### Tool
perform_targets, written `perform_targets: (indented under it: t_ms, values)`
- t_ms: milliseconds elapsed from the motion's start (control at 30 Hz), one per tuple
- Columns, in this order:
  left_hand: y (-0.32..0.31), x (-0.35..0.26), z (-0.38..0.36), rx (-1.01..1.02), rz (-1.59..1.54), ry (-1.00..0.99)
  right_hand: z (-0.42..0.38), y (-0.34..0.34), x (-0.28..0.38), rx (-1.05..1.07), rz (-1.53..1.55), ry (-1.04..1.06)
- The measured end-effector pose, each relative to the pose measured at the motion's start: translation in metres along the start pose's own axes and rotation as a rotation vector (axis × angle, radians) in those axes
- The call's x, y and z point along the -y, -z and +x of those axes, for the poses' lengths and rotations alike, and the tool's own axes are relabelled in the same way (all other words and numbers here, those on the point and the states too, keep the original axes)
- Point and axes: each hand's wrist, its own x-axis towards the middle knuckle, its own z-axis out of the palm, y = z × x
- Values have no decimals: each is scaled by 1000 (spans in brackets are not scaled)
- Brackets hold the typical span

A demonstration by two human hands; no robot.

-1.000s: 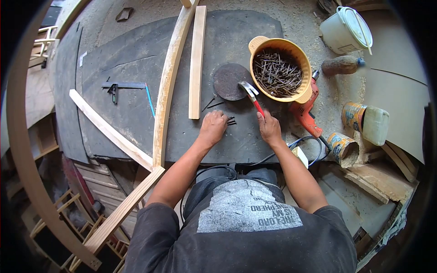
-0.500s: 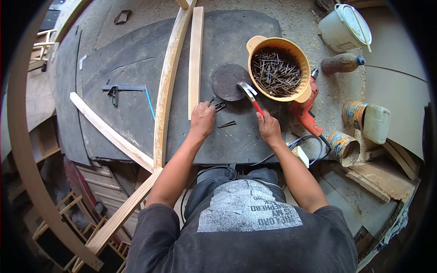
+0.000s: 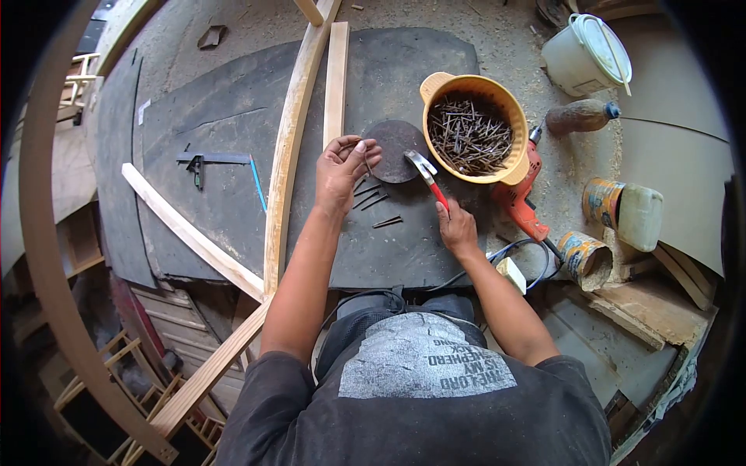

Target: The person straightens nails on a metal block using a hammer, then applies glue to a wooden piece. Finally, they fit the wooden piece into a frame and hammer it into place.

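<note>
My left hand [image 3: 339, 169] is raised at the left edge of a round dark metal disc [image 3: 388, 140], its fingertips pinching a thin nail [image 3: 368, 165]. My right hand [image 3: 458, 227] grips the red handle of a claw hammer [image 3: 437, 189]; the hammer's head rests over the disc's right side. Several loose nails [image 3: 371, 199] lie on the dark board just below the disc, and a small group of nails [image 3: 388, 222] sits nearer to me. Right beside the disc, a yellow two-handled tub [image 3: 430, 87] is filled with nails.
A red power drill [image 3: 519, 203] lies right of the tub. Farther right are a white bucket [image 3: 571, 58], a dusty bottle [image 3: 575, 116] and open tins [image 3: 583, 260]. On the left are long wooden pieces [image 3: 285, 147], a combination square [image 3: 210, 158] and a blue pencil [image 3: 258, 182].
My left hand has moved up from the nails on the board toward the disc, with a nail now in its fingertips. My right hand holds the hammer almost where it was.
</note>
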Motion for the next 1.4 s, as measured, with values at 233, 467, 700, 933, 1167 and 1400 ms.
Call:
perform_targets:
  t_ms: [233,467,700,933,1167,1400]
  values:
    - [28,34,12,-72,-245,69,0,0,2,-9,-20,16]
    - [29,40,2,-42,-324,45,-1,0,3,-7,-16,26]
    - [31,38,-10,31,-436,59,0,-1,3,-18,-37,30]
    - [31,57,-16,-12,-33,53,-2,14,11,47,73,20]
    - [37,74,-12,-56,457,95,-24,22,12,203,167,-172]
    - [45,85,0,-128,647,-2,-22,30,42,189,261,-137]
